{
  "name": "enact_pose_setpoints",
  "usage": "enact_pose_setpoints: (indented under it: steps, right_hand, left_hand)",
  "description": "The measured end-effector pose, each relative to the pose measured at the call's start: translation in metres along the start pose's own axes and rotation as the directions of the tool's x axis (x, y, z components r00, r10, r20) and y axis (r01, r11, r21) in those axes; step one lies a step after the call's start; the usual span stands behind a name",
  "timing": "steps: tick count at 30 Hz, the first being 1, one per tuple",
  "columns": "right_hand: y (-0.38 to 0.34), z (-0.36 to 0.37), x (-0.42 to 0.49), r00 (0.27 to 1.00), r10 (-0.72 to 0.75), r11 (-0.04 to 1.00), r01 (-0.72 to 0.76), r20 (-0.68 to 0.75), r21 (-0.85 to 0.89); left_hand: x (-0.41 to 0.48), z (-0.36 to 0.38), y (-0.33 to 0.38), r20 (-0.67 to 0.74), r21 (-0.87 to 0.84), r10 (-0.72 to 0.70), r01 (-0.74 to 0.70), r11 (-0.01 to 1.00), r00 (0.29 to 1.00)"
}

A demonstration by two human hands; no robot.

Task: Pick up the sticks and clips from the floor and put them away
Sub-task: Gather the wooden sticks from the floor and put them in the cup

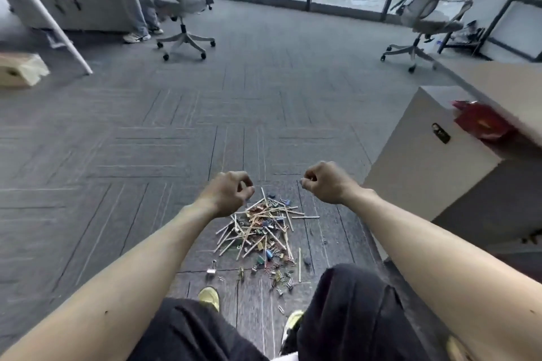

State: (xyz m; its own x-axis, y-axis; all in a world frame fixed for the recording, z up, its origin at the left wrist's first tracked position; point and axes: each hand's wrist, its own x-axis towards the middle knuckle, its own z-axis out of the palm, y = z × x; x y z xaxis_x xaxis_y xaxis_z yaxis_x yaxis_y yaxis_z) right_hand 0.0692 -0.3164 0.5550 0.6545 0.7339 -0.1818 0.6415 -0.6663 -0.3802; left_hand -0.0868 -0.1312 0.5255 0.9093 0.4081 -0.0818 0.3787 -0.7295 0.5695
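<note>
Two bare hands hang above a heap, the left hand [228, 192] and right hand [327, 183] each with fingers curled inward and nothing visible in their hold. Thin pale wooden sticks [258, 228] lie crisscrossed among small coloured metal clips [271, 265] on the grey ribbed carpet floor [146, 155], near a smooth white cabinet [416, 161].

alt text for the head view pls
A person's left hand and right hand, fingers curled, hover above a scattered pile of thin wooden sticks and small coloured clips on grey carpet tiles; a white cabinet stands at right.
</note>
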Motion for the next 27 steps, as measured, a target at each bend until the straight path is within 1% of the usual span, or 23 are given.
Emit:
enact_pose_setpoints:
  steps: [3, 6, 9, 11, 14, 17, 19, 23, 27]
  right_hand:
    - [-0.007, 0.053, 0.018, 0.993, -0.009, 1.000, 0.010, 0.121, -0.005]
    - [-0.002, 0.106, 0.034, 0.973, -0.019, 0.999, 0.026, 0.228, -0.026]
    - [0.015, 0.152, 0.049, 0.947, 0.011, 0.998, 0.008, 0.322, -0.058]
    - [0.031, 0.175, 0.058, 0.934, 0.032, 0.998, -0.012, 0.356, -0.057]
    - [0.059, 0.203, 0.069, 0.923, 0.080, 0.996, -0.059, 0.376, -0.065]
    - [0.086, 0.225, 0.073, 0.907, 0.120, 0.993, -0.102, 0.404, -0.065]
    - [0.102, 0.233, 0.075, 0.898, 0.135, 0.991, -0.117, 0.419, -0.067]
    - [0.144, 0.240, 0.077, 0.901, 0.193, 0.981, -0.188, 0.389, -0.051]
    - [0.195, 0.255, 0.067, 0.891, 0.275, 0.958, -0.284, 0.362, -0.029]
  left_hand:
    - [-0.010, 0.038, -0.051, 0.055, -0.034, -0.095, 0.097, 0.995, 0.994]
    - [-0.015, 0.084, -0.101, 0.133, -0.017, -0.188, 0.192, 0.981, 0.973]
    - [-0.016, 0.125, -0.138, 0.209, 0.009, -0.248, 0.252, 0.968, 0.946]
    - [-0.013, 0.146, -0.153, 0.258, 0.012, -0.259, 0.265, 0.964, 0.931]
    - [0.000, 0.169, -0.160, 0.331, 0.020, -0.221, 0.227, 0.974, 0.917]
    - [0.018, 0.186, -0.149, 0.362, -0.019, -0.153, 0.172, 0.985, 0.919]
    - [0.031, 0.199, -0.141, 0.392, -0.010, -0.114, 0.128, 0.992, 0.913]
    - [0.053, 0.232, -0.142, 0.465, 0.106, -0.090, 0.045, 0.993, 0.881]
    - [0.072, 0.271, -0.146, 0.559, 0.211, -0.090, -0.036, 0.977, 0.824]
